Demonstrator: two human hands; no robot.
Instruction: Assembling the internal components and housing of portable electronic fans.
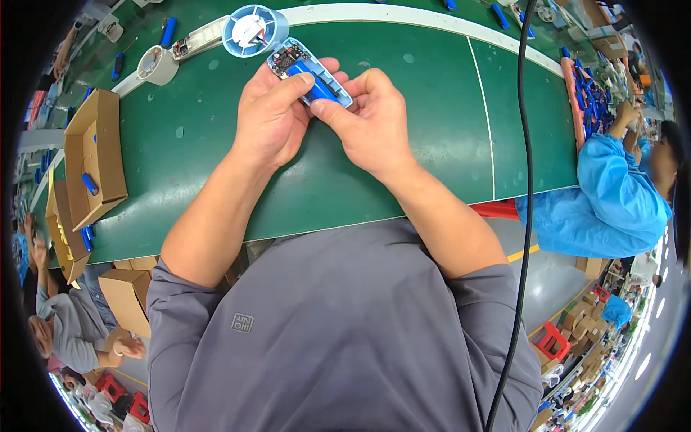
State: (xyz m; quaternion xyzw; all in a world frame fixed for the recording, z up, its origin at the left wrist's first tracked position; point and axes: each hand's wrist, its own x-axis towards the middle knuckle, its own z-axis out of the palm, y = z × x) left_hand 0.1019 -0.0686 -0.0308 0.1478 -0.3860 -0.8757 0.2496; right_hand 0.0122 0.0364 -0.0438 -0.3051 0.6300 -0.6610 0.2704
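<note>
Above the far half of the green table (432, 158), both my hands hold an open-backed handheld fan. Its light-blue round head (275, 27) points away from me, and its handle shell (345, 98) tilts down to the right. Inside the handle lie a dark circuit board (289, 55) and a blue cylindrical battery (322, 89). My left hand (268, 119) wraps the handle from the left, its thumb resting on the battery. My right hand (374, 122) grips the handle's lower end, with the thumb against the battery's near end. The fingers underneath are partly hidden.
A white fan head (157, 66) and a white handle shell (205, 39) lie at the far left. Cardboard boxes (108, 158) line the left edge. A black cable (526, 144) hangs down on the right. Beyond it, a person in a blue smock (612, 194) sits near a pink tray (572, 93) of blue batteries.
</note>
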